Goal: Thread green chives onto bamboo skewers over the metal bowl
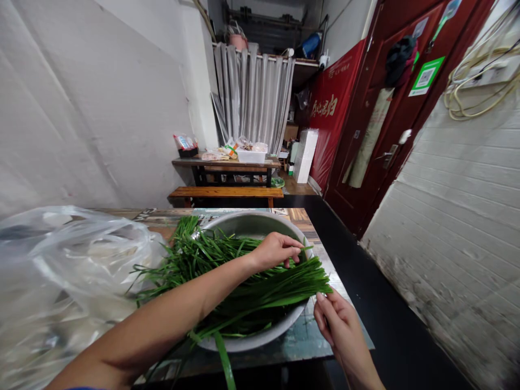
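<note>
A large metal bowl (260, 223) sits on a worn wooden table (309, 336) and holds a heap of long green chive leaves (227, 260). My left hand (277, 249) reaches across the bowl and pinches a few leaves at their right ends. My right hand (339, 322) is at the bowl's near right rim, fingers curled, its fingertips touching the tips of the chive bundle. One loose leaf (225, 362) hangs over the table's front edge.
A crumpled clear plastic bag (69, 271) covers the table's left side. Beyond stand a wooden bench (225, 192) and a second table (227, 162) with containers. A red door (390, 124) and a tiled wall (455, 227) border the dark aisle on the right.
</note>
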`<move>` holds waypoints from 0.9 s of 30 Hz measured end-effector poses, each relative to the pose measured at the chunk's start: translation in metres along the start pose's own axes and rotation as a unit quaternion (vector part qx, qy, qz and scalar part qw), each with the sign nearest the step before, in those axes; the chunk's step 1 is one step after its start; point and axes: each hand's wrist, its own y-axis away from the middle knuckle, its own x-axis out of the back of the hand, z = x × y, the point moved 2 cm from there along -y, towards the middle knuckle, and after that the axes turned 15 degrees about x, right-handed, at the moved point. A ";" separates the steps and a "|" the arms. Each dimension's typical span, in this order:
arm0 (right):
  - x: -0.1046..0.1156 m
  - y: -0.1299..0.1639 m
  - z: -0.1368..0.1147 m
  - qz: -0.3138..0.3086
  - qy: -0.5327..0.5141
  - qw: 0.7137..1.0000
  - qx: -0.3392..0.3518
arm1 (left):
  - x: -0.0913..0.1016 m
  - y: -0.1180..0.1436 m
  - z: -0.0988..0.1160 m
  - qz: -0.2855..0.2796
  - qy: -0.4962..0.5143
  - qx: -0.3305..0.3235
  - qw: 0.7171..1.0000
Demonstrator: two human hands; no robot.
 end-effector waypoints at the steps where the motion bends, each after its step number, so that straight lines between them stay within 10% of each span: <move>1: 0.000 0.000 0.001 0.002 -0.001 1.000 -0.003 | 0.000 0.000 0.000 0.007 0.009 0.000 1.000; 27: 0.001 0.002 0.001 -0.003 0.016 1.000 0.001 | -0.009 -0.002 -0.003 0.042 0.072 0.012 0.996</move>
